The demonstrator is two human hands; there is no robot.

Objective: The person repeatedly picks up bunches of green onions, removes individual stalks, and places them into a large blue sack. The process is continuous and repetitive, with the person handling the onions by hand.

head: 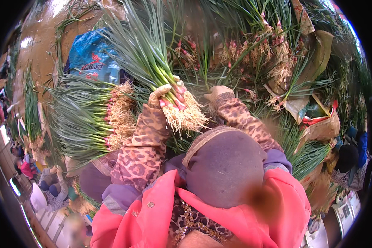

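Observation:
My left hand (161, 93), in a pale glove below a leopard-print sleeve, grips a bunch of green onions (170, 83). The bunch has pinkish-red bulbs and bushy pale roots, with its long leaves pointing to the upper left. To its right, my right hand (220, 93), gloved too, is near the loose leaves; its fingertips are partly hidden, and I cannot tell whether it holds anything. A pile of green onions (90, 117) lies left of my left arm, roots facing right. More red-bulbed green onions (263, 46) lie ahead, their roots towards me.
A blue printed plastic sack (94, 59) lies at the upper left on wet brown floor (37, 40). Torn brown sacking (322, 127) is at the right. Other people (52, 189) sit at the far left, and another person (350, 164) is at the far right.

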